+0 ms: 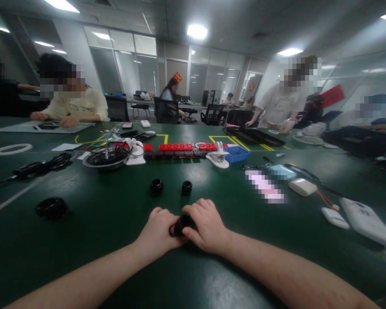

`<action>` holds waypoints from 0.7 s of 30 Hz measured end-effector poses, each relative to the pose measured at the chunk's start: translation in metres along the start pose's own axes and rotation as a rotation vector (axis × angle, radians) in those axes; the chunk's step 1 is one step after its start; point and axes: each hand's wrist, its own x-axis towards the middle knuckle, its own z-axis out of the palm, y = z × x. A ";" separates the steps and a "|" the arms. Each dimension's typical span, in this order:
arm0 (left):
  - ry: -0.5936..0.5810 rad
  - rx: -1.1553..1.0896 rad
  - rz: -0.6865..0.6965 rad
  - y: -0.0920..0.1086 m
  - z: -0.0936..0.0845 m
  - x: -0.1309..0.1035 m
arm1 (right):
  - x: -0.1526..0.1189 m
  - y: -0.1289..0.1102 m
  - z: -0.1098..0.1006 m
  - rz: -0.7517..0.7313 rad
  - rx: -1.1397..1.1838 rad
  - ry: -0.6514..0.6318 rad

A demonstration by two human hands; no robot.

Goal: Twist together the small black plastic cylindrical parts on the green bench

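Low in the middle of the head view, my left hand (158,231) and my right hand (208,224) meet around a black ring-like part (184,222) just above the green table (122,274). My left fingers close on its left side, while my right thumb and fingers grip its right side. Past my hands stand two small black ring-shaped pieces, one on the left (156,187) and one on the right (186,187). A wider black coil (52,207) lies farther to the left.
Behind are a metal bowl (106,158) of black cable, red strips (176,147), a white clip (218,156) and a blue basket (236,154). A white power bank (302,187) and a white device (368,221) lie right. People are across the table.
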 end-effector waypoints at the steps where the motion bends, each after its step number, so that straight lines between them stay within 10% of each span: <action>1: -0.002 -0.001 0.003 0.000 0.000 0.000 | 0.000 0.000 0.000 -0.002 0.000 0.005; 21: -0.052 -0.054 -0.060 -0.002 0.000 0.004 | 0.004 -0.001 -0.004 0.077 0.114 -0.100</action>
